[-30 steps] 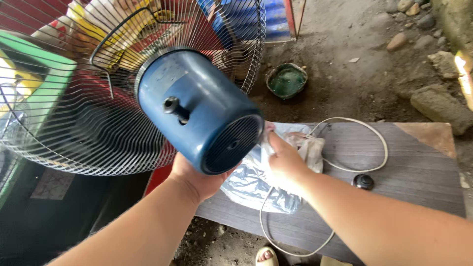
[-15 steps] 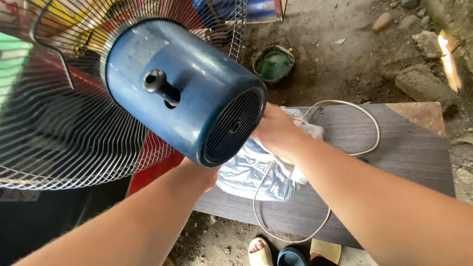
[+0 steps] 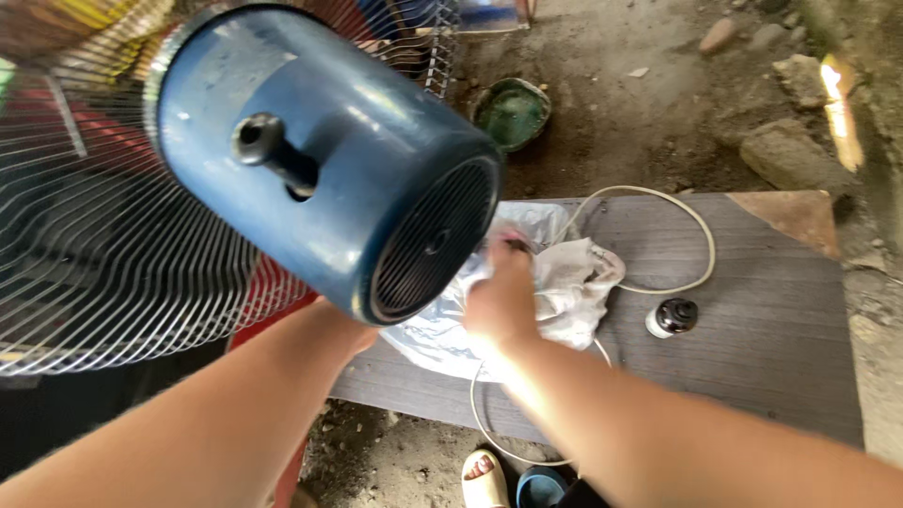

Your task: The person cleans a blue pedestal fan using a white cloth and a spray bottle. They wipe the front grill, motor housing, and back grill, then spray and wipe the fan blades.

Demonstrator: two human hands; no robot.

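We have the blue plastic fan motor housing (image 3: 320,160) lifted in our left hand (image 3: 343,329), gripping it from beneath, above the dark wooden counter (image 3: 752,310). Our right hand (image 3: 499,301) is closing on the white crumpled rag (image 3: 574,282); wiping seems underway, needing a firmer pinch.

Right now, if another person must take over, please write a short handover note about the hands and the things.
Left hand: under the blue fan motor housing, holding it up; wire guard attached behind.
Right hand: on the white plastic bag on the grey board, fingers closed on something small and dark.
White cord and small black cap lie on the board.
Done: housing lifted.
Left: not clear.
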